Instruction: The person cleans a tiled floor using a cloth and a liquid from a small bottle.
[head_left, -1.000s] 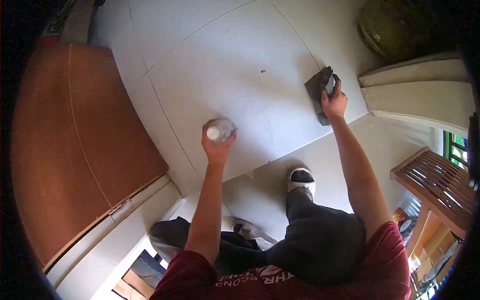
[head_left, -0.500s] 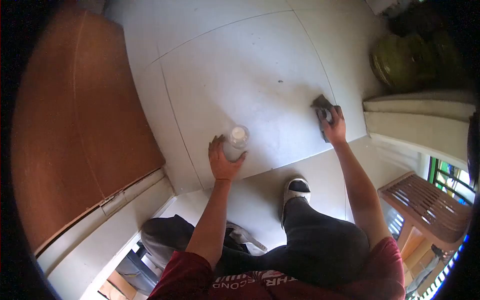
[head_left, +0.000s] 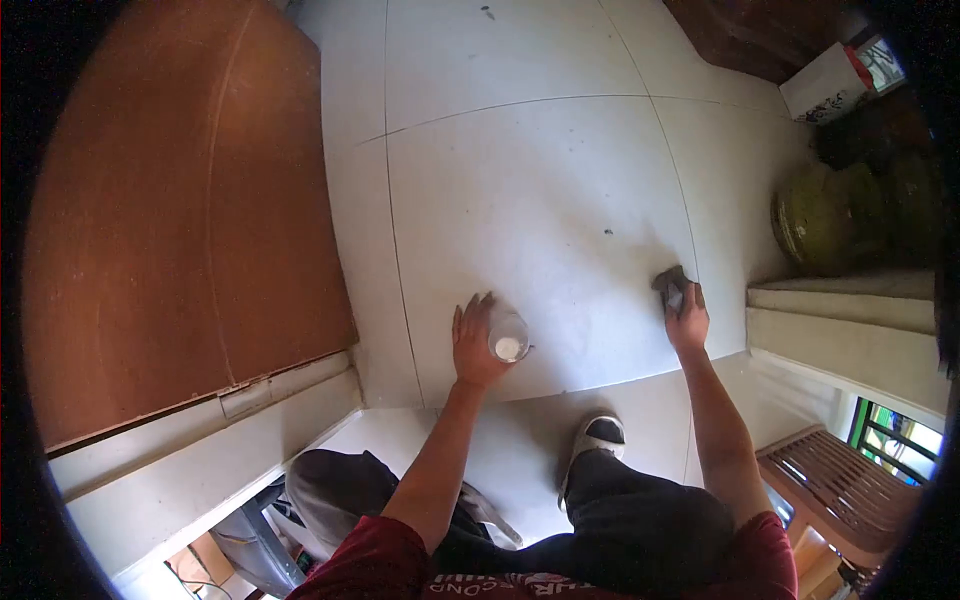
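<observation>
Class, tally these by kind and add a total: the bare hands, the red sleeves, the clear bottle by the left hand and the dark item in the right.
Hands: 2 (left hand, right hand)
Sleeves: 2 (left sleeve, right sleeve)
Bottle: 1
Dark item: 1
Total: 6

the left arm [head_left: 435, 465] slants up and rightward from the bottom of the frame, its wrist [head_left: 480, 378] nearly straight. the left hand [head_left: 475, 345] sits just below the middle of the frame, fingers [head_left: 462, 325] parted and pointing up; whether they grip is hard to tell. the right arm [head_left: 718, 430] rises from the lower right, leaning leftward, and ends in the right hand [head_left: 688, 325], right of centre, fingers bent in a grip. the hands are well apart, the right slightly higher.
</observation>
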